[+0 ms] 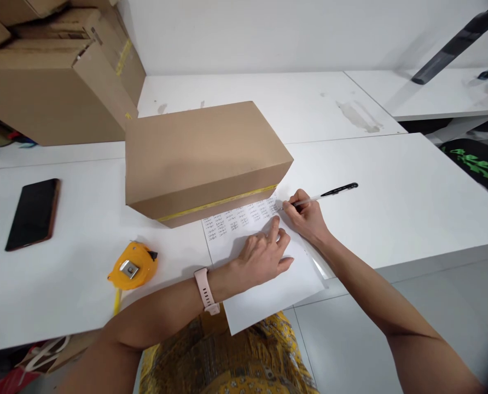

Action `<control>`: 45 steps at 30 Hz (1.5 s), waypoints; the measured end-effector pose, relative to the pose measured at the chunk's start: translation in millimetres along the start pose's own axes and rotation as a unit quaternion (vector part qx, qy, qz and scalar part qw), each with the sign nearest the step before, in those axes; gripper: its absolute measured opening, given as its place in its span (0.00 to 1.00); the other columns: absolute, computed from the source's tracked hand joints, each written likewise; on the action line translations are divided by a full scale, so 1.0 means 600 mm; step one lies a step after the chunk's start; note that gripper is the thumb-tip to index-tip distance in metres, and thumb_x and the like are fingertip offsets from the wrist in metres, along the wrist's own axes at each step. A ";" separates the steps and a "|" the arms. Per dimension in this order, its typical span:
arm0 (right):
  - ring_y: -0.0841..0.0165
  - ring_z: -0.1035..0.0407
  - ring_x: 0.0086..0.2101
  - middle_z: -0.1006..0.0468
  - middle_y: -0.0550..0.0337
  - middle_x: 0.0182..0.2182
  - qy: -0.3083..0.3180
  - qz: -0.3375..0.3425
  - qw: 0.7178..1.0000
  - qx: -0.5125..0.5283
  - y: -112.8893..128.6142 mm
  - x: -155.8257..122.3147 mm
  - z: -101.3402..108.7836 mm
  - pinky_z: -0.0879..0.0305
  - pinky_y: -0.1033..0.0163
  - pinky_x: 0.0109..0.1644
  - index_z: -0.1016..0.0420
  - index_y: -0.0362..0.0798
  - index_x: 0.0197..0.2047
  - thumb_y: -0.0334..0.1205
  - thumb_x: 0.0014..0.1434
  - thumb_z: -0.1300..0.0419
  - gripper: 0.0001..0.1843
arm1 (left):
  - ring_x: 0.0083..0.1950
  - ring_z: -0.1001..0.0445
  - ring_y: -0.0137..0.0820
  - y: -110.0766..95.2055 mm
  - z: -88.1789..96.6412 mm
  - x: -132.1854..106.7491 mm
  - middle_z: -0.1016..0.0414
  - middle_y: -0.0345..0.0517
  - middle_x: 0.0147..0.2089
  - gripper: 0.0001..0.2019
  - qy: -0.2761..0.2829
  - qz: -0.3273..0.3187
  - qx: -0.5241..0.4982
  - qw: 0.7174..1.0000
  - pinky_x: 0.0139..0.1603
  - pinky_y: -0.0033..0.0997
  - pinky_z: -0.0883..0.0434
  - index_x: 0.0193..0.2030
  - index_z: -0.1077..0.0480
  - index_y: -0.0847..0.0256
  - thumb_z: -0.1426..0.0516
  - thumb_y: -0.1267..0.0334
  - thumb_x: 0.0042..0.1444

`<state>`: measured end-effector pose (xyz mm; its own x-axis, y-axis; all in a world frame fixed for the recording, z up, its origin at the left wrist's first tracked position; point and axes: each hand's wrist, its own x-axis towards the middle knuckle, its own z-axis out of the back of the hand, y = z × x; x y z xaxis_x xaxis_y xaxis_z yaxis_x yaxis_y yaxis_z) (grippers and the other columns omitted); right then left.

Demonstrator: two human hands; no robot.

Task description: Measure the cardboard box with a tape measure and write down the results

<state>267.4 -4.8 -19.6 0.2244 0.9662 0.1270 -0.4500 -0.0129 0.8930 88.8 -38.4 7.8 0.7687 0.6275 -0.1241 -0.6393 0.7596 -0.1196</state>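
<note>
My right hand point(305, 215) is closed around a pen point(330, 193) with a black end, its tip down at the upper right of a white sheet of paper point(260, 303). Several columns of small handwriting fill the top of that sheet. Spread on the paper, my left hand point(264, 251) holds nothing, its index finger pointing toward the written lines. Just beyond both hands sits a closed cardboard box point(207, 148), a yellow tape strip along its front side. The sheet's top edge meets the box, and its lower part hangs past the table edge.
An orange tape measure point(135, 266) lies left of my left forearm. Farther left is a black phone point(34, 213). Larger cardboard boxes point(34, 82) are stacked at the back left. A dark cylinder point(453, 49) leans at the back right of the white table point(375, 186).
</note>
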 end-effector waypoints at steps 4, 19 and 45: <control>0.71 0.45 0.22 0.39 0.69 0.19 -0.042 0.006 0.999 -0.007 -0.013 0.006 0.006 0.48 0.63 0.26 0.39 0.53 0.28 0.44 0.59 0.37 0.15 | 0.46 0.18 0.43 0.000 -0.004 0.000 0.49 0.68 0.78 0.29 -0.017 -0.003 0.005 1.000 0.39 0.39 0.21 0.67 0.35 0.66 0.48 0.46 0.70; 0.55 0.32 0.42 0.24 0.48 0.39 -0.071 0.167 0.937 -0.298 -0.092 0.056 0.069 0.33 0.50 0.50 0.20 0.51 0.53 0.26 0.59 0.51 0.26 | 0.48 0.19 0.42 -0.005 0.008 -0.020 0.45 0.68 0.77 0.25 -0.018 -0.004 0.005 1.000 0.44 0.41 0.22 0.65 0.34 0.66 0.46 0.50 0.70; 0.58 0.27 0.46 0.21 0.48 0.43 -0.260 0.186 0.946 -0.061 0.036 -0.039 0.039 0.30 0.50 0.50 0.22 0.49 0.47 0.38 0.62 0.47 0.15 | 0.43 0.19 0.40 0.136 -0.006 -0.315 0.20 0.51 0.46 0.34 -0.337 0.305 -0.567 0.687 0.46 0.42 0.23 0.61 0.34 0.63 0.39 0.42 0.53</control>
<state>272.5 -33.9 6.8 0.4113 0.6429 0.6461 -0.6713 -0.2659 0.6919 -108.9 -95.5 17.9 -0.0587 0.9969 -0.0521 -0.1571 -0.0608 -0.9857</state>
